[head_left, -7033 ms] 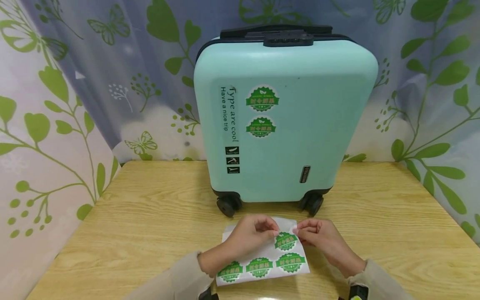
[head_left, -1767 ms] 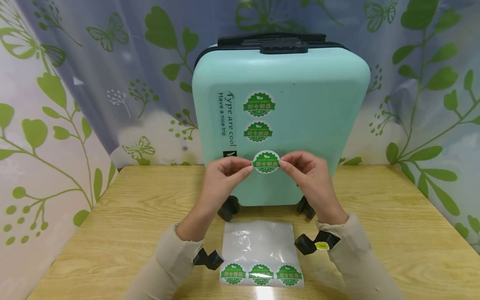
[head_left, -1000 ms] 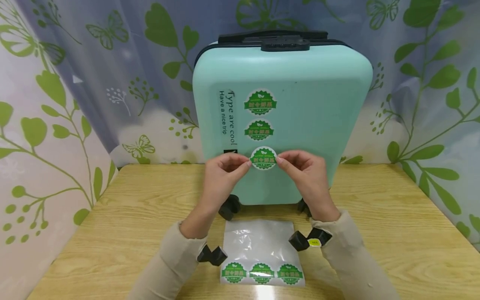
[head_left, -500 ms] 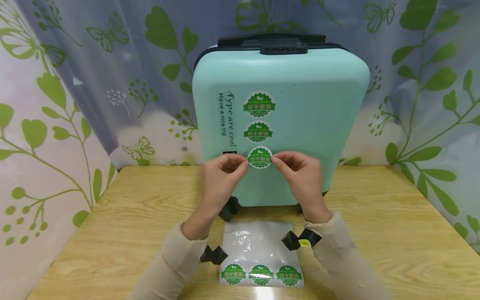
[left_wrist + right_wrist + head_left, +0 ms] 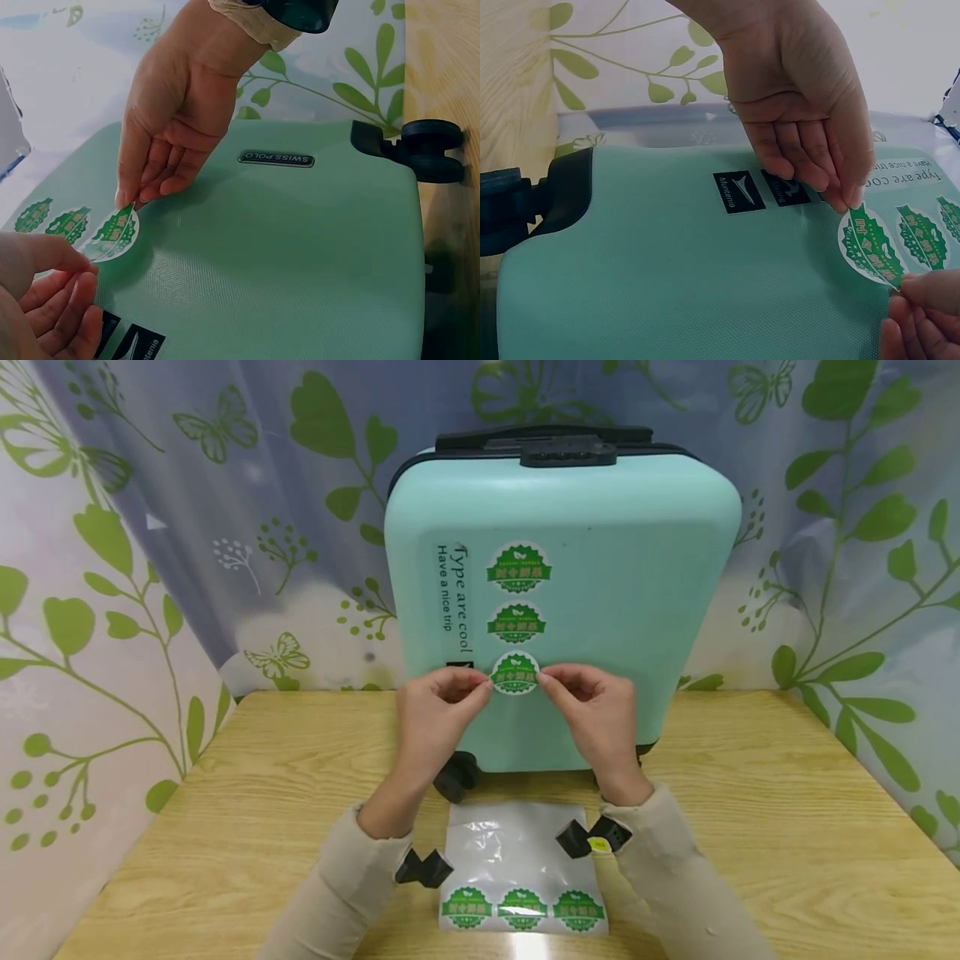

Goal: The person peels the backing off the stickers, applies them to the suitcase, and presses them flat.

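Between the two hands is a round green-and-white sticker (image 5: 515,673), in front of the suitcase (image 5: 600,602) and just below two matching stickers, the upper sticker (image 5: 518,567) and the lower sticker (image 5: 516,622). My left hand (image 5: 437,714) pinches its left edge between thumb and index finger. The right hand (image 5: 596,718) pinches the opposite edge in the same way. Both wrist views show the held sticker (image 5: 114,234) very near the mint-green shell; whether its back touches the shell I cannot tell. The other fingers of each hand are loosely curled.
On the wooden table (image 5: 300,793) a glossy backing sheet (image 5: 517,843) lies before the suitcase, with a row of 3 stickers along its near edge. The suitcase stands on black wheels (image 5: 456,777). A leaf-patterned curtain (image 5: 300,527) hangs behind.
Seven seconds ago both hands were at the sheet, on this sticker. It was then lifted off and raised before the suitcase. Over the last two seconds it has shifted left and slightly up, under the lower sticker.
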`<state>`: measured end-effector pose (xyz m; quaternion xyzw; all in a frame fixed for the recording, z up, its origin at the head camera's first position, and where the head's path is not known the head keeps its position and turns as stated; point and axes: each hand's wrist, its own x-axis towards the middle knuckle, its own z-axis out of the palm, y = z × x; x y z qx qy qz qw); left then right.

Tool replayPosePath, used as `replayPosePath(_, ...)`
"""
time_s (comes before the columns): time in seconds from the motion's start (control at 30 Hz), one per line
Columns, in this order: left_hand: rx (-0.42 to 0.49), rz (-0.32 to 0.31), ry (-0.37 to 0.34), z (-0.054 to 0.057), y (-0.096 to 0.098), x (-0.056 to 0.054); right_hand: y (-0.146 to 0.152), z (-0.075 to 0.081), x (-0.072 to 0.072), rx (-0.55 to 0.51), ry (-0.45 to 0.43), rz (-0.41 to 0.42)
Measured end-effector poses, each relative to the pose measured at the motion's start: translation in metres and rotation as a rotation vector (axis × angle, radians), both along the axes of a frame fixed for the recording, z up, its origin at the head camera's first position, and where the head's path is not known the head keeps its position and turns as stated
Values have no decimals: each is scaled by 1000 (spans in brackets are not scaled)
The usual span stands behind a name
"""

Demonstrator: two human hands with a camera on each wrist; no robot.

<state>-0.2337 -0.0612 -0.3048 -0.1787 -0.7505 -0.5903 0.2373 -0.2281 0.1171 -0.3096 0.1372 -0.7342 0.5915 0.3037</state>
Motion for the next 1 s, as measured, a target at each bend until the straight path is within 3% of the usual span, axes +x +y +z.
replayPosePath(0.33, 8, 3, -16, -1, 0, 1, -1, -1, 0, -3, -7, 0)
replayPosePath(1.0, 42, 6, -20, -2, 3, -2, -6, -4, -3, -1, 69, -44)
